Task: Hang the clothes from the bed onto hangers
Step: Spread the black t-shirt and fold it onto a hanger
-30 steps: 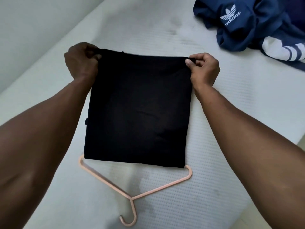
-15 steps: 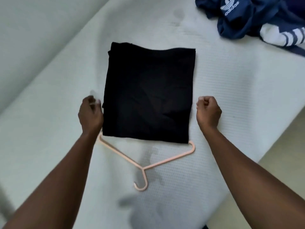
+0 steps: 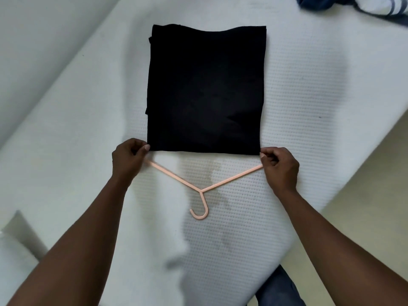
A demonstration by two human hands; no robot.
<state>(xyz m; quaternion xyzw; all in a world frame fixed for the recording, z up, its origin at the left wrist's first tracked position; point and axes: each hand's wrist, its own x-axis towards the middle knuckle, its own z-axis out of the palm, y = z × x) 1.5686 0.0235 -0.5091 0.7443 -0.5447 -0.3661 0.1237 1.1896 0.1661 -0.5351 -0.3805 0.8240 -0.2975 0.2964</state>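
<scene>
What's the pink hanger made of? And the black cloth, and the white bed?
The hanger looks like plastic: smooth, matte pink, with thin rounded rods that seem moulded in one piece. The cloth looks like soft knit fabric, maybe cotton: matte black, lying flat with faint creases. The bed has a white textile cover with a dimpled pattern all over; what's underneath is hidden.

Home bedrm (bare white mattress [image 3: 298, 129])
</scene>
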